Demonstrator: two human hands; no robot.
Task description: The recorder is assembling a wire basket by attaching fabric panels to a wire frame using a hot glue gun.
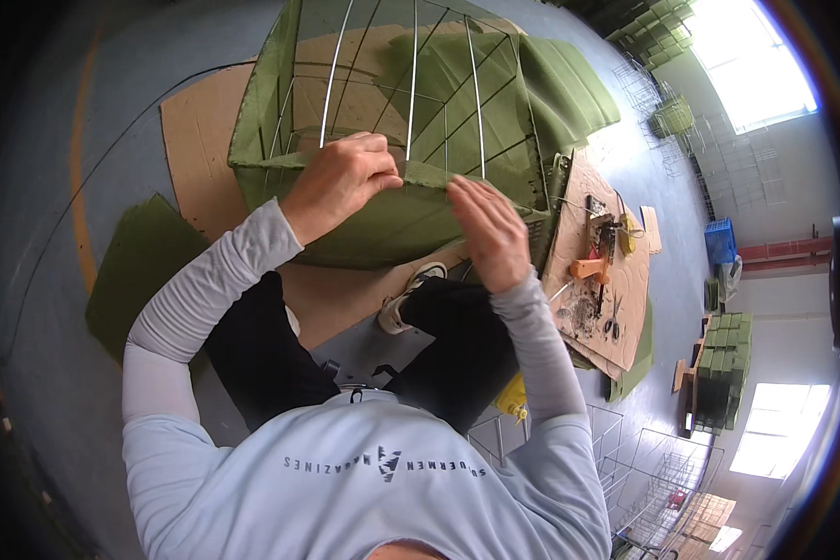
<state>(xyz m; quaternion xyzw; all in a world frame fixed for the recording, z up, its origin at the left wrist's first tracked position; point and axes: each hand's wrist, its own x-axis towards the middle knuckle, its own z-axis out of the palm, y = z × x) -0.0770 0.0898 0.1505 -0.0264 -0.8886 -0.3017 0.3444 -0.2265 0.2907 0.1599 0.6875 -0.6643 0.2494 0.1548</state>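
Observation:
In front of me a wire frame (pixel 413 84) of thin metal rods is wrapped in green fabric (pixel 364 245). Its near edge carries a folded strip of the fabric. My left hand (pixel 331 185) is closed at this edge, thumb and fingers pinching the fabric. A little to the right, my right hand (pixel 491 233) lies against the same edge with its fingers stretched out and close together. The undersides of both hands are hidden, as is whatever touches the right palm.
Under the frame lies a cardboard sheet (pixel 196 149). To the right, a cardboard-topped surface (pixel 569 313) carries an orange-handled tool (pixel 588 270) and scissors (pixel 613 322). A loose green piece (pixel 135 271) is on the floor at left. Stacked green boxes (pixel 726 359) stand far right.

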